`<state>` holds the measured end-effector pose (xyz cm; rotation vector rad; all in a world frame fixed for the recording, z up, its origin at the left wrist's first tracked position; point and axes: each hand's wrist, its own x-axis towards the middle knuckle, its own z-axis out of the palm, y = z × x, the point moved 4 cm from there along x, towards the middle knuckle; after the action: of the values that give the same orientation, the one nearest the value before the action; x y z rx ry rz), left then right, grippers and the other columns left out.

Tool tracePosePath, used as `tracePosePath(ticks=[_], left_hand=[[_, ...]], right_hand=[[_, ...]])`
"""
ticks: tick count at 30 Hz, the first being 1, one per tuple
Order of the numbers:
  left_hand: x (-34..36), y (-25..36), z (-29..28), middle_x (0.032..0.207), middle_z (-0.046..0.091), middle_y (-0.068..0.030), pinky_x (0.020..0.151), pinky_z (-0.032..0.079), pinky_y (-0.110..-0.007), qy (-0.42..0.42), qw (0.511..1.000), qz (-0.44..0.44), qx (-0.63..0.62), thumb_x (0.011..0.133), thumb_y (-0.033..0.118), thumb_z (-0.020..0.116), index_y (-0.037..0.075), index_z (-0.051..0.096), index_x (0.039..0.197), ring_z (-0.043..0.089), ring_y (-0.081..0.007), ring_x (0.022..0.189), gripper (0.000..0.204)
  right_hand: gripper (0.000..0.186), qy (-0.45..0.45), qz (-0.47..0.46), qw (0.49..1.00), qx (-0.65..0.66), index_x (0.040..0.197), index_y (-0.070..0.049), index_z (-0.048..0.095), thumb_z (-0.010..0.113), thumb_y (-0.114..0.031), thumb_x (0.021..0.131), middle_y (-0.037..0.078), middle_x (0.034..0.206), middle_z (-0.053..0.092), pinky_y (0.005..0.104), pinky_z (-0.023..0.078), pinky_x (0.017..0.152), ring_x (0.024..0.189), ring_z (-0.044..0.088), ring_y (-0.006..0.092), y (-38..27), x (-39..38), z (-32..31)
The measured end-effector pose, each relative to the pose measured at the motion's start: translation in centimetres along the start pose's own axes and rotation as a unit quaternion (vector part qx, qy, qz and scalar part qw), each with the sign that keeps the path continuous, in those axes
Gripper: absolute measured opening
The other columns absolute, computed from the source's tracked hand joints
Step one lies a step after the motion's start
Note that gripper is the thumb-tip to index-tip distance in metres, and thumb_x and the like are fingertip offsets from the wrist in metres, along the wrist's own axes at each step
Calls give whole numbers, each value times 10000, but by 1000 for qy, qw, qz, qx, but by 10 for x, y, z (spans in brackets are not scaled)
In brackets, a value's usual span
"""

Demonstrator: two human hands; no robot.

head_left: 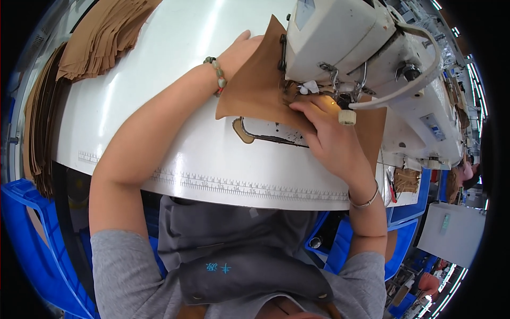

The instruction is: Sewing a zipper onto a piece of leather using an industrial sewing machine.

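Observation:
A brown, leather-like sheet lies under the needle area of the white sewing machine, its left part curled up. My left hand, with a beaded bracelet at the wrist, is behind that raised part, most of its fingers hidden. My right hand rests on the sheet just below the needle area, fingers extended and thumb lower, beside a lit yellow spot. Below the sheet an oblong plate shows in the white tabletop.
Stacked brown pieces sit at upper left, more along the left edge. Red-handled scissors and small brown pieces are at right. Blue bins flank the table. A co-worker shows at far right.

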<state>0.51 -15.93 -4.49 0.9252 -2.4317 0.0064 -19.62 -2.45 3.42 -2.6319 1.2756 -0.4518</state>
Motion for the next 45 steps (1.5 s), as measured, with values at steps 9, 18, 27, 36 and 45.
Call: tracePosePath(ticks=[9,18,27,36,45], left_hand=[[-11,13,-20,1181,667,-76,867,398,-482,12,995,-13,95,921,359,610,136,671,1131,614,-266,1097,312],[-11,9,-18,1387,608,-92,1025,392,-614,7,992,-26,124,928,380,605,141,651,1296,544,-292,1294,442],[-36,-7,-90,1199,710,-97,940,524,-416,101,961,-230,118,894,105,685,80,717,1167,660,-312,1091,276],[-67,135,-76,1401,638,-101,1052,508,-408,-56,996,-64,8,895,303,760,61,659,1344,612,-311,1277,520],[-53,126,-65,1382,646,-95,1055,506,-389,-63,996,-61,12,928,319,725,70,665,1343,612,-292,1286,487]], right_hand=[[279,-90,74,989,92,1258,-35,646,543,-201,1059,120,1188,646,373,519,901,1033,677,342,3,3,-1],[297,-44,24,998,36,1179,-13,694,677,-205,953,105,1229,632,455,537,877,1005,648,383,-13,-4,1],[715,-7,-29,999,-41,1329,50,611,737,-497,887,189,1372,541,514,458,1040,1204,564,380,-17,-25,17],[836,-9,-43,995,-88,1411,34,548,730,-566,857,198,1488,515,577,416,1090,1258,570,347,-15,-29,23],[922,-47,-7,994,-102,1514,-8,455,710,-603,857,154,1585,454,658,368,1111,1391,495,320,-2,-27,18]])
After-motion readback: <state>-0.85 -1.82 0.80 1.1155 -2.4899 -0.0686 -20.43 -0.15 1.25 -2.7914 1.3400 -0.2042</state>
